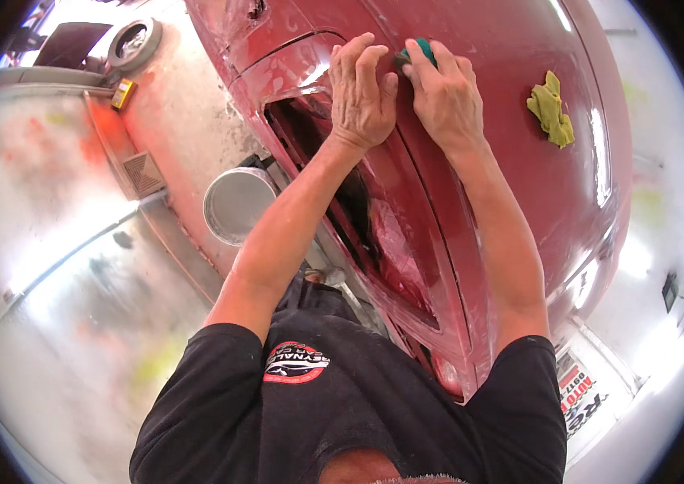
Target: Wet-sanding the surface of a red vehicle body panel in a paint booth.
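Note:
A red car body (511,48) with whitish smears and wet patches fills the upper middle, in front of me. My left hand (362,93) rests on its painted panel with the fingers spread and nothing in them, just above a dark opening along the car's edge. To its right, my right hand (448,95) is on the other side of a panel seam. Its fingers press a dark green pad (420,51) onto the paint; most of the pad is hidden under them, so its exact kind is unclear. A crumpled yellow-green cloth (550,111) lies further right on the red panel.
A pale round bucket (237,208) stands left of the car, near my left forearm. Beyond it are a tyre (134,44), a small yellow container (122,94) and a paint-stained wall (59,202). A printed sign (580,387) stands at the lower right.

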The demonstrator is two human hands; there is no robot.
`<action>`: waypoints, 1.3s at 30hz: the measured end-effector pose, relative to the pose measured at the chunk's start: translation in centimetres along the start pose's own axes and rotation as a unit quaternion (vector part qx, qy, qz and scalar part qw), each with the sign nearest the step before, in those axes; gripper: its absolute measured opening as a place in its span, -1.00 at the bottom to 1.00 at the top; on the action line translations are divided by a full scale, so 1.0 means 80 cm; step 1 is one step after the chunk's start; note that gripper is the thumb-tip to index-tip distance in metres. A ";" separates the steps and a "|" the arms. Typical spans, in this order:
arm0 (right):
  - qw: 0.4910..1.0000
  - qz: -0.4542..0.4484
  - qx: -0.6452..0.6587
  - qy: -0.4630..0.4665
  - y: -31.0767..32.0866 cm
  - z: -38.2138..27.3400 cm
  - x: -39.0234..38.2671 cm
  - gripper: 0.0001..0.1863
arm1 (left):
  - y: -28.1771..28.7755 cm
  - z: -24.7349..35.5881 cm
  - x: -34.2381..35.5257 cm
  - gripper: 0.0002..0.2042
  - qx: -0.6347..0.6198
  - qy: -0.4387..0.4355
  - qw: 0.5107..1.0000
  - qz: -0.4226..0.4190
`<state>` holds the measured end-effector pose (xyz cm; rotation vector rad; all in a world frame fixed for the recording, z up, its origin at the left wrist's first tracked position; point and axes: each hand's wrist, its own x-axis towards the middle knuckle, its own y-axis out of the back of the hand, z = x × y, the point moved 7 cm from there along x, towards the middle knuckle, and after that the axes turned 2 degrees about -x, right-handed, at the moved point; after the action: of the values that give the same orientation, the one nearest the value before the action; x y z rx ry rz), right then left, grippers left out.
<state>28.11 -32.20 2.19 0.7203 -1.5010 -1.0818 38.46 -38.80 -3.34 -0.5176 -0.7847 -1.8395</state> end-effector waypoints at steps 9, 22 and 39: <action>0.999 0.005 -0.040 0.008 -0.011 0.005 0.017 -0.65 | 0.002 -0.001 -0.002 -0.51 0.003 -0.010 1.000 0.007; 0.994 0.013 -0.100 0.043 -0.009 0.000 0.024 -0.61 | 0.001 -0.001 -0.004 -0.47 -0.006 0.021 1.000 -0.019; 0.998 -0.002 -0.068 0.009 -0.010 0.000 0.068 -0.67 | -0.007 0.005 -0.006 -0.45 -0.036 0.023 0.999 -0.022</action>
<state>26.86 -37.37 3.70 0.6375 -1.3962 -1.1661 38.12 -38.06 -3.56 -0.5050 -0.7056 -1.9192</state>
